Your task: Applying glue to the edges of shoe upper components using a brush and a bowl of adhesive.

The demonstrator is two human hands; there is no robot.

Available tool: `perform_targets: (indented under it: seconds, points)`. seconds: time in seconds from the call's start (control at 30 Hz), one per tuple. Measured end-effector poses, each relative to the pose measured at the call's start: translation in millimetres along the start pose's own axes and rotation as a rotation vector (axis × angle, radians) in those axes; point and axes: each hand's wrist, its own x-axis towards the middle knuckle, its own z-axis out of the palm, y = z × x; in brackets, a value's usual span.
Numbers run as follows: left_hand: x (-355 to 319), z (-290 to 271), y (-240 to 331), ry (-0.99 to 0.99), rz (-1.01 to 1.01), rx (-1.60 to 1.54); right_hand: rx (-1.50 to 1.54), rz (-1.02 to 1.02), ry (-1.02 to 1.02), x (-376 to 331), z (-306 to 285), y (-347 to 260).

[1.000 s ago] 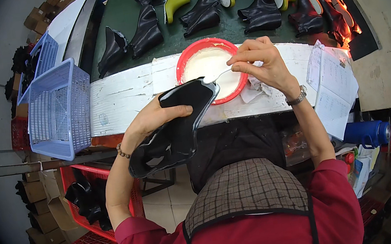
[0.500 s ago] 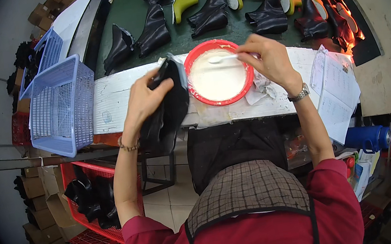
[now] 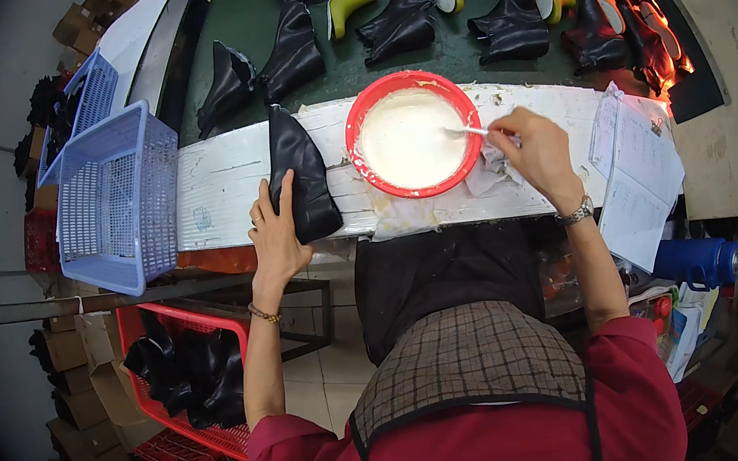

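A black boot upper (image 3: 301,181) lies flat on the white board (image 3: 216,181), its lower end near the front edge. My left hand (image 3: 276,239) is beside it, fingers spread, one fingertip resting on the leather. To the right, a red bowl (image 3: 354,143) holds a thick white paste (image 3: 413,139). My right hand (image 3: 535,150) is closed on the white handle of a small brush (image 3: 473,130), whose tip reaches over the paste inside the bowl's right rim. The bristles are too small to make out.
Several black boots (image 3: 292,53) and yellow-green boot pieces (image 3: 348,2) stand on the green surface beyond. A blue basket (image 3: 115,200) is at left. Below it, a red crate (image 3: 192,416) holds black boots. Papers (image 3: 636,183) and a blue jug (image 3: 694,262) are at right.
The boot upper my left hand held raised beside the bowl now lies on the board, and that hand has drawn nearer me. My right hand moved right and nearer with the brush.
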Motion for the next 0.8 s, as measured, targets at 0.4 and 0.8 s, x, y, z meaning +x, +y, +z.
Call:
perform_targets:
  seconds: [0.4, 0.8]
  points:
    - [-16.6, -45.9, 50.3, 0.352, 0.227, -0.457, 0.498, 0.033, 0.028, -4.1, 4.0, -46.9]
    - [-26.1, -68.0, 79.6, 0.363, 0.49, -0.479, 0.458, -0.218, 0.193, 36.1, -6.0, -45.8]
